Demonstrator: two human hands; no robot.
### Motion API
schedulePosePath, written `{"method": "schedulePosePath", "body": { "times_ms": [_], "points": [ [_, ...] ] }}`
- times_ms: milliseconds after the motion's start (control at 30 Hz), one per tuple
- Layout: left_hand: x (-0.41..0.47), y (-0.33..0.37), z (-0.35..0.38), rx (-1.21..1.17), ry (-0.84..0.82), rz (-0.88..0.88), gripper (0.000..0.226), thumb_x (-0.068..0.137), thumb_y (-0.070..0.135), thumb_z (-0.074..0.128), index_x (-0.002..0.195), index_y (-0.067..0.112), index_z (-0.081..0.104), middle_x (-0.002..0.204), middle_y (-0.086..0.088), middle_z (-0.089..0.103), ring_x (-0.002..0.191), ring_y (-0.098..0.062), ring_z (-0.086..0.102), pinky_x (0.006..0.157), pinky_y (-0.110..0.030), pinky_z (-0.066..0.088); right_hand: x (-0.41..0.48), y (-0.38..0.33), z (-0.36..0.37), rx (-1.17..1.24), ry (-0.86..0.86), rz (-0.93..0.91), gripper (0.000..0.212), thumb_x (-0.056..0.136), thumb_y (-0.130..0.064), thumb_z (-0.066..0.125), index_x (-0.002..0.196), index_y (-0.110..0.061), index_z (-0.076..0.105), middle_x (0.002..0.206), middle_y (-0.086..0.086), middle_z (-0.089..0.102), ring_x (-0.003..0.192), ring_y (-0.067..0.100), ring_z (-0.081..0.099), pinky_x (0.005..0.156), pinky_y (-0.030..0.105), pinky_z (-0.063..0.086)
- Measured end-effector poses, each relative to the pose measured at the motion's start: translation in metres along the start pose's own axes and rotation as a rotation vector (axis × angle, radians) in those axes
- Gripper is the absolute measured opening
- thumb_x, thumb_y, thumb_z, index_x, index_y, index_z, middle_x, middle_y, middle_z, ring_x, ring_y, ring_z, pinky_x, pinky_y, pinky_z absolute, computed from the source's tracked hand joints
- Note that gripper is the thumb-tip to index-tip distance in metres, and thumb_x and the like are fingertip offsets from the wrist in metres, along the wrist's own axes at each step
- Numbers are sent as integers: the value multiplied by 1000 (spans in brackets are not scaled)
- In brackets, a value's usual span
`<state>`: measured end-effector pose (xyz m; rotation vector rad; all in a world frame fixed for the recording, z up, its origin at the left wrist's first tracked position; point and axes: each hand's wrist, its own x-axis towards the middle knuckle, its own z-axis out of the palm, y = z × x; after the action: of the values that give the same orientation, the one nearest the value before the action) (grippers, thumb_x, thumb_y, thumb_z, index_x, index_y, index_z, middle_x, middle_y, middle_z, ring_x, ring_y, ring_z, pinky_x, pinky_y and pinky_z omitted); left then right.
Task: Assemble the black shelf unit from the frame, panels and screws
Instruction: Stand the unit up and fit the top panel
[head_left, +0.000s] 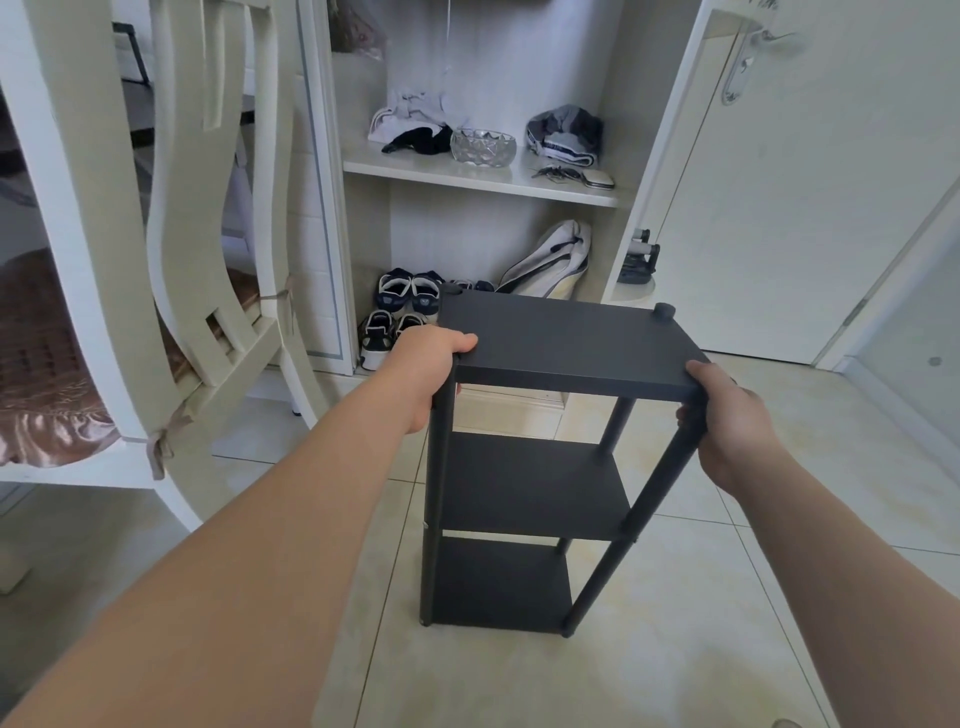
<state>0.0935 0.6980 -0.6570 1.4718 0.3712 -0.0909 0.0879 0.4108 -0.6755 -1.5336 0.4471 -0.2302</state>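
A glossy cream tiled floor (649, 649) carried the upright matte black shelf unit (530, 483), three flat rectangular panels on round posts. The left hand (423, 371) wrapped its near-left corner post; the right hand (730, 426) gripped the near-right corner.

No readable text, labels, brands, numbers or signs anywhere, shoe markings too small to read

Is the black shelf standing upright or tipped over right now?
Upright. The shelf stands on the tiled floor, posts vertical, three panels level. The left hand and right hand grip its top corners.
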Motion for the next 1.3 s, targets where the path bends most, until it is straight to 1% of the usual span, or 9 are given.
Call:
{"method": "schedulePosePath", "body": {
  "times_ms": [100,200,333,533,667,733,1067,1167,1300],
  "points": [
    [1,0,-1,-22,-36,-8,10,94,18,64,104,14,65,99,-4,72,80,-19,66,65,-29,49,2,3,0,29,4,-4,18,91,-32,65,86,-15,60,78,-1,53,66,19,46,75,32,41],
    [3,1,-2,-42,-48,-29,12,94,16,64,105,13,65,103,-6,73,85,-21,68,66,-30,51,4,3,1,38,12,-8,17,92,-29,65,85,-14,60,78,-1,54,67,19,46,75,31,42],
    [2,1,-1,-82,-15,-75,8,93,17,64,100,15,64,88,-2,72,69,-15,68,50,-22,49,5,5,1,24,23,-11,18,92,-31,64,84,-15,59,78,-1,54,67,19,48,74,31,42],
    [5,0,-1,-219,-16,-99,12,98,23,59,103,15,66,96,-3,76,83,-20,70,67,-28,55,6,6,2,6,53,-10,21,90,-36,65,85,-17,59,78,-1,56,68,18,52,72,30,43],
    [5,3,-1,-210,-30,-100,11,100,19,56,103,13,65,106,-5,75,96,-23,71,93,-38,56,8,6,3,-7,57,-14,22,90,-35,65,83,-16,58,77,0,54,67,19,51,70,30,41],
    [5,4,-1,-206,-36,-101,12,100,17,56,106,12,65,112,-7,74,107,-26,70,101,-43,53,9,6,3,-7,59,-13,22,90,-34,65,82,-15,58,76,1,54,66,18,51,68,29,40],
    [7,4,-6,-220,-77,-103,17,100,15,57,114,9,64,113,-8,74,107,-26,70,102,-43,52,10,6,3,-12,52,-7,22,90,-33,65,88,-12,59,77,2,54,66,18,51,67,28,40],
    [8,-1,-8,-201,-82,-79,13,99,21,59,106,13,64,102,-3,75,98,-23,69,92,-36,54,10,8,3,-17,63,-7,27,89,-36,65,96,-11,59,78,1,55,68,18,52,69,29,40],
    [9,-12,-8,-172,-106,-61,17,96,34,61,102,18,64,85,0,76,72,-20,70,74,-34,54,9,9,3,-17,63,-4,24,89,-36,65,89,-13,58,76,0,55,68,18,53,74,32,41]
  ]
}}
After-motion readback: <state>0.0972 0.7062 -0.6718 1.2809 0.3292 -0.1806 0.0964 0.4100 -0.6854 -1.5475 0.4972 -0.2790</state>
